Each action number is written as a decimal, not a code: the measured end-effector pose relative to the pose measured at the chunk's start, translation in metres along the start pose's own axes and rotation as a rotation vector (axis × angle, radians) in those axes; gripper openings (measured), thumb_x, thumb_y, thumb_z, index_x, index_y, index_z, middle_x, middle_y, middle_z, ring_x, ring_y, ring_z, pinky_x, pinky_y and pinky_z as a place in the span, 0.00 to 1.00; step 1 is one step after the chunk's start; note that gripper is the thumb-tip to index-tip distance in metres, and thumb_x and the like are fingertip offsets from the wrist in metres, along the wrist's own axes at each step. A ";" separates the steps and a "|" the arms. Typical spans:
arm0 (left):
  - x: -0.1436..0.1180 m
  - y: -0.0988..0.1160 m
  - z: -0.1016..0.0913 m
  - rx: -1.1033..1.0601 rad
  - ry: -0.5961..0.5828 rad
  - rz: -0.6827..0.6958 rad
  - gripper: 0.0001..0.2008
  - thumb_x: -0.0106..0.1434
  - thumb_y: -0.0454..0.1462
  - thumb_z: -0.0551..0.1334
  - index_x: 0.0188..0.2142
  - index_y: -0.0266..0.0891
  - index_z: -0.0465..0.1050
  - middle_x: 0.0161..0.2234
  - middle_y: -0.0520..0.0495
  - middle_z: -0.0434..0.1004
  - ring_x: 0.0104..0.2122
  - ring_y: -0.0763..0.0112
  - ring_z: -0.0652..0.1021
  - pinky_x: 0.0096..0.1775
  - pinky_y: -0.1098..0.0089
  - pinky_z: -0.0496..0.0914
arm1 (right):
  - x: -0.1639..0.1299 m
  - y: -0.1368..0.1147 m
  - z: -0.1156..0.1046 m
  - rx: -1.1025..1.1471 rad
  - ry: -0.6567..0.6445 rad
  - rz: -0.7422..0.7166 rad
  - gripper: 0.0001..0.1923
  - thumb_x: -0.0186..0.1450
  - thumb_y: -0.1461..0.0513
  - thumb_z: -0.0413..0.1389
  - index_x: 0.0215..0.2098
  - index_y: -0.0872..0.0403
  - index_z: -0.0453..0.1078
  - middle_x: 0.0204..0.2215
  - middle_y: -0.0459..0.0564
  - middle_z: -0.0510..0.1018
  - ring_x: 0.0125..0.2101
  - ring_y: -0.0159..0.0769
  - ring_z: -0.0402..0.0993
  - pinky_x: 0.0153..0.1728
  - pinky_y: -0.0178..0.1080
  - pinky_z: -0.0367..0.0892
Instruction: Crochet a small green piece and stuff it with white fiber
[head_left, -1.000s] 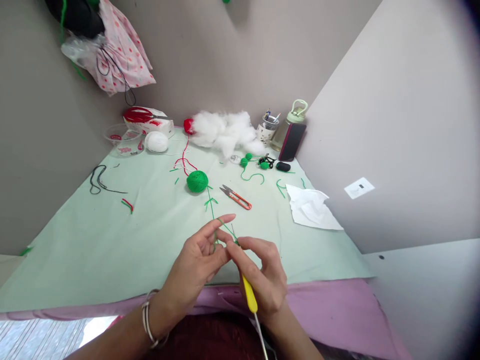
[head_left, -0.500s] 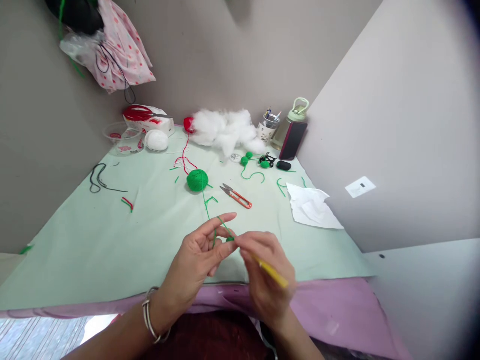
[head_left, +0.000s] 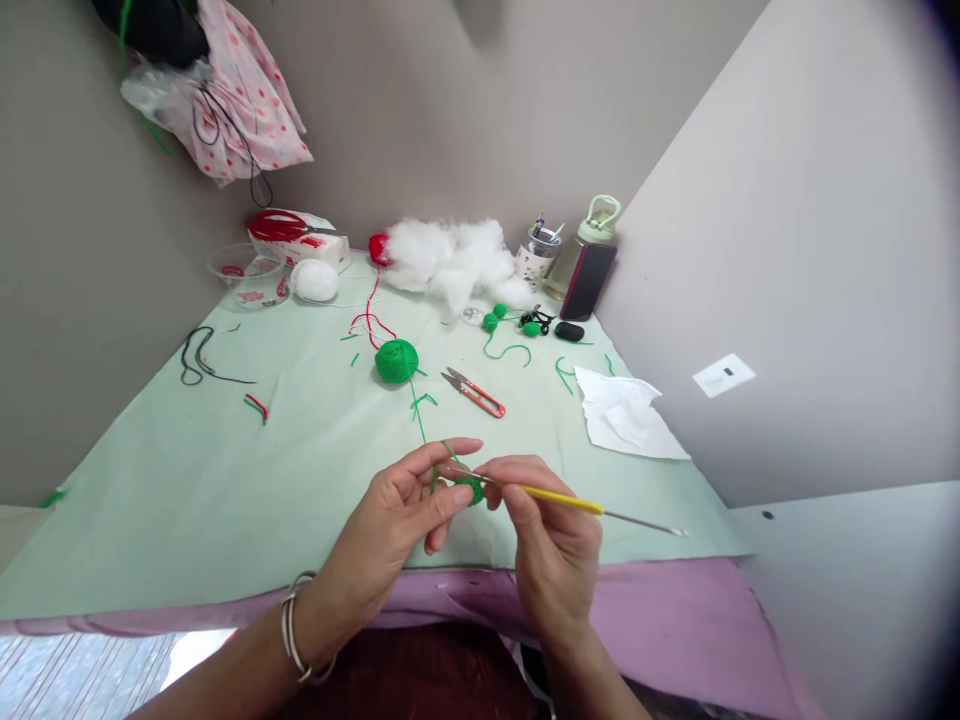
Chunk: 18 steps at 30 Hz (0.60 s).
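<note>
My left hand (head_left: 412, 505) pinches a small green crochet piece (head_left: 471, 489) between thumb and fingers. Green yarn runs over its raised index finger and back to the green yarn ball (head_left: 396, 361). My right hand (head_left: 553, 530) grips a crochet hook (head_left: 566, 498) by its yellow handle. The hook's front metal end meets the yarn at the crochet piece, and its other metal end points out to the right. Thread snips (head_left: 474, 393) with orange handles lie just beyond my hands.
White stuffing (head_left: 450, 262) is heaped at the back beside a red yarn ball (head_left: 379, 249). At the back right stand a bottle (head_left: 581, 255) and a phone (head_left: 589, 282). White paper (head_left: 622, 412) lies right, a white yarn ball (head_left: 314, 281) left. Small green pieces (head_left: 490, 322) rest near the stuffing.
My right hand has turned the crochet hook from steeply slanted to nearly level, so both metal ends now show. More of the green piece is visible; my left hand has shifted slightly right.
</note>
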<state>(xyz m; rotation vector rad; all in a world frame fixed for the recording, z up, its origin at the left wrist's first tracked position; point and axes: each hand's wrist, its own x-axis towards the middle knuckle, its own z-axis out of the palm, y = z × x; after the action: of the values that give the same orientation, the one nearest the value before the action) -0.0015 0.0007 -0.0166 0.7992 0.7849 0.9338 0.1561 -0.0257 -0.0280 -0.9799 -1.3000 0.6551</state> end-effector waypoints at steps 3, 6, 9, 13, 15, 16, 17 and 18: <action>-0.002 0.001 -0.002 0.062 0.010 0.025 0.16 0.64 0.43 0.73 0.51 0.46 0.84 0.37 0.52 0.75 0.21 0.84 0.66 0.29 0.73 0.63 | -0.001 0.005 -0.002 0.104 0.016 0.096 0.09 0.76 0.62 0.57 0.42 0.50 0.81 0.34 0.48 0.84 0.29 0.32 0.77 0.32 0.37 0.75; -0.003 0.002 -0.005 0.078 0.017 0.028 0.15 0.64 0.42 0.73 0.51 0.46 0.84 0.39 0.53 0.73 0.21 0.84 0.66 0.28 0.73 0.63 | 0.000 0.006 -0.004 0.220 -0.003 0.141 0.11 0.77 0.61 0.54 0.42 0.50 0.80 0.35 0.49 0.84 0.29 0.31 0.78 0.32 0.36 0.76; -0.003 0.000 -0.007 0.094 0.029 0.027 0.15 0.64 0.41 0.73 0.51 0.46 0.84 0.38 0.53 0.71 0.22 0.84 0.66 0.27 0.75 0.63 | -0.001 0.001 -0.005 0.128 -0.012 0.098 0.12 0.78 0.62 0.53 0.42 0.50 0.79 0.35 0.48 0.84 0.29 0.31 0.79 0.32 0.35 0.76; -0.002 -0.006 -0.009 0.152 0.049 0.074 0.15 0.65 0.40 0.73 0.51 0.47 0.83 0.34 0.55 0.70 0.23 0.83 0.66 0.26 0.77 0.63 | -0.006 -0.003 -0.007 -0.154 -0.071 -0.112 0.13 0.76 0.67 0.52 0.48 0.50 0.77 0.37 0.49 0.84 0.34 0.33 0.80 0.37 0.38 0.78; -0.002 -0.009 -0.006 0.173 0.085 0.102 0.17 0.65 0.40 0.74 0.53 0.47 0.82 0.33 0.56 0.70 0.24 0.83 0.65 0.26 0.79 0.63 | -0.009 0.000 -0.007 -0.272 -0.117 -0.266 0.14 0.75 0.69 0.51 0.51 0.50 0.76 0.40 0.51 0.84 0.38 0.36 0.82 0.39 0.39 0.79; -0.002 -0.009 -0.005 0.163 0.101 0.107 0.19 0.64 0.40 0.75 0.54 0.46 0.81 0.34 0.56 0.71 0.24 0.83 0.65 0.26 0.79 0.63 | -0.011 0.003 -0.006 -0.344 -0.132 -0.342 0.15 0.75 0.70 0.52 0.52 0.51 0.75 0.41 0.52 0.84 0.40 0.37 0.82 0.39 0.40 0.79; -0.002 -0.010 -0.003 0.131 0.104 0.095 0.21 0.63 0.40 0.76 0.55 0.46 0.81 0.34 0.55 0.71 0.23 0.83 0.65 0.25 0.79 0.62 | -0.012 0.006 -0.005 -0.426 -0.139 -0.416 0.16 0.74 0.71 0.53 0.53 0.51 0.76 0.42 0.54 0.83 0.41 0.38 0.82 0.39 0.40 0.79; -0.002 -0.009 -0.002 0.077 0.092 0.067 0.24 0.62 0.40 0.76 0.57 0.46 0.79 0.34 0.56 0.72 0.22 0.84 0.64 0.23 0.80 0.60 | -0.014 0.008 -0.004 -0.503 -0.134 -0.481 0.17 0.73 0.71 0.54 0.55 0.51 0.76 0.43 0.55 0.83 0.42 0.40 0.81 0.40 0.41 0.79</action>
<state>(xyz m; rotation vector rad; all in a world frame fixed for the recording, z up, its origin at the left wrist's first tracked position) -0.0005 -0.0039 -0.0250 0.8586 0.8829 1.0111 0.1589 -0.0344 -0.0418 -0.9742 -1.7909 0.0154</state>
